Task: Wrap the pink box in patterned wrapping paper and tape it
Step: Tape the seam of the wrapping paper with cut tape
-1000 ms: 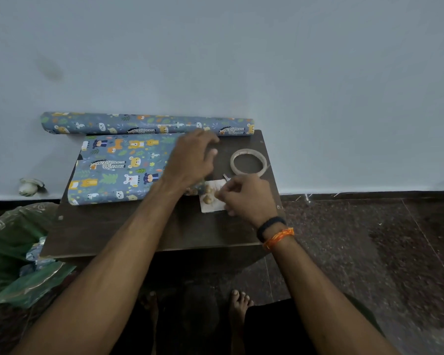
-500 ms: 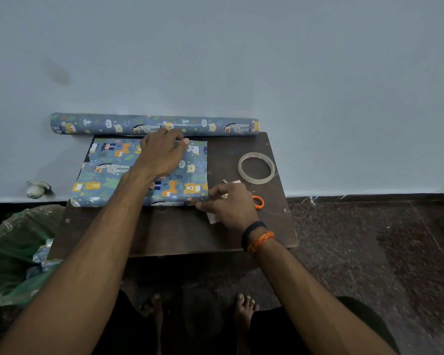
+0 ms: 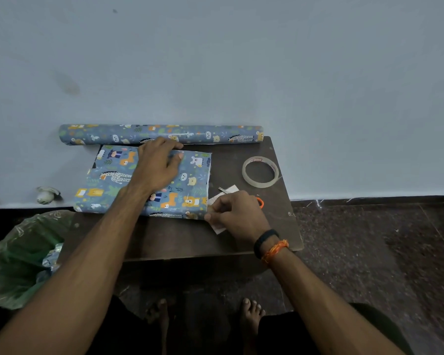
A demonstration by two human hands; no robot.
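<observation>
A flat parcel covered in blue animal-patterned wrapping paper [image 3: 190,180] lies on the dark brown table [image 3: 180,237]; the pink box is hidden under the paper. My left hand [image 3: 159,165] lies on top of the paper near its far edge, fingers spread and pressing down. My right hand [image 3: 236,213] is at the parcel's near right corner, its fingertips pinching the paper's edge there. The roll of matching paper [image 3: 210,134] lies along the wall behind the parcel. A ring of clear tape [image 3: 260,171] sits on the table at the right.
Scissors with an orange handle [image 3: 260,202] and a white paper scrap [image 3: 228,189] lie partly under my right hand. A green-lined waste bin [image 3: 18,262] stands left of the table. A small pale object [image 3: 45,196] rests by the wall. My bare feet [image 3: 251,313] are below the table.
The paper has been folded over so the parcel reaches further right. My left hand settled flat on top of it, and my right hand moved from the white scrap to the parcel's corner.
</observation>
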